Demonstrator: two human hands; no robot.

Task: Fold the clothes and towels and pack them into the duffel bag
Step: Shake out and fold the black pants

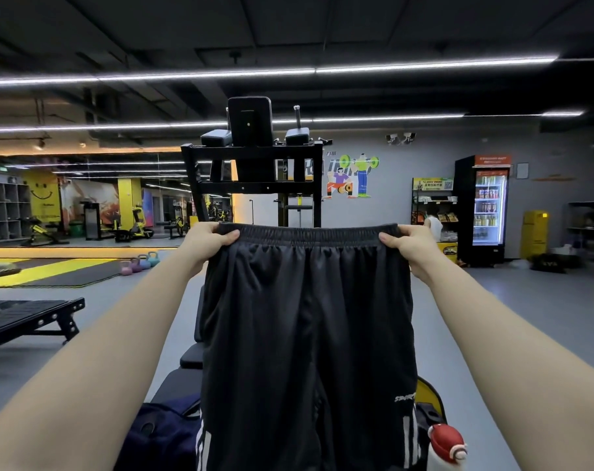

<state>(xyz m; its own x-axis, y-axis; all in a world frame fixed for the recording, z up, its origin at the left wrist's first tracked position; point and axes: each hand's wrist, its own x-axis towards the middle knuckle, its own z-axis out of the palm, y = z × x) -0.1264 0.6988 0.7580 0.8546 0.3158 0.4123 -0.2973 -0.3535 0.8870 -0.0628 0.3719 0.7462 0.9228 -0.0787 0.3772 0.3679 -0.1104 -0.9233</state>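
Both hands hold a pair of black sports shorts (305,334) up in the air by the elastic waistband: the left hand (205,244) pinches its left corner, the right hand (412,248) its right corner, stretching it flat. The legs hang down over a padded black bench (186,368). A navy duffel bag (159,436) sits below, a red-capped bottle (446,443) to its right.

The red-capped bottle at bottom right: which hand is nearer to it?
Right. The right hand grips the shorts' waistband corner well above the bottle, on its side. The left hand grips the opposite corner, further off.
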